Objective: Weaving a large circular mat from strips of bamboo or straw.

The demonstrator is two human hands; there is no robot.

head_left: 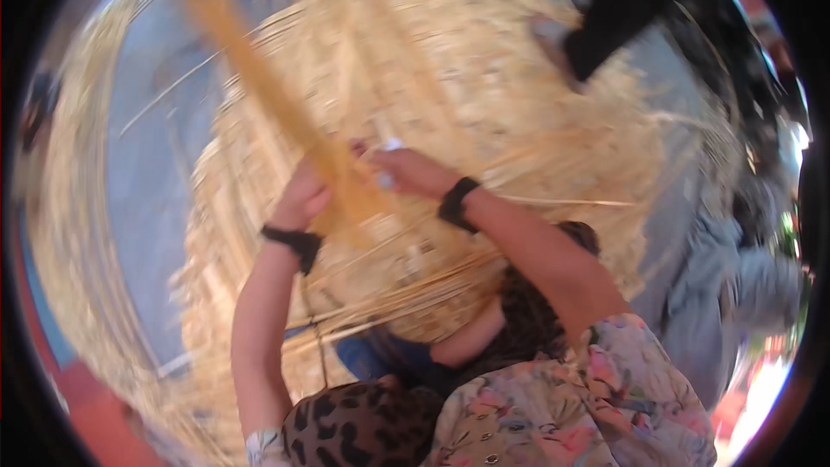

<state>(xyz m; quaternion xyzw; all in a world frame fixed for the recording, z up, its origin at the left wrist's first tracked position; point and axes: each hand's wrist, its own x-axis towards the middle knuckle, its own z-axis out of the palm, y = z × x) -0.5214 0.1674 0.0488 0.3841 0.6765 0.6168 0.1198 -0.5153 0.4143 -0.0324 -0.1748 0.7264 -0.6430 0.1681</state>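
Observation:
A long, flat bundle of yellow-tan strips (pixel 268 91), bamboo-like and smeared by motion, slants from the upper left down to my hands. My left hand (pixel 304 195) is closed around its left edge, the fingers partly behind it. On the other side my right hand (pixel 413 171) pinches at the bundle's right edge; small white patches show at its fingers. Both wrists wear dark bands. Under my hands spreads a wide, pale woven mat (pixel 501 104) of similar strips.
Loose long strips (pixel 424 294) lie across the mat close to my lap. Another person's dark-trousered leg (pixel 627 9) and foot stand on its far right. A pile of pale strips (pixel 73 173) curves along the left over grey floor (pixel 156 164). Grey cloth (pixel 726 294) lies at the right.

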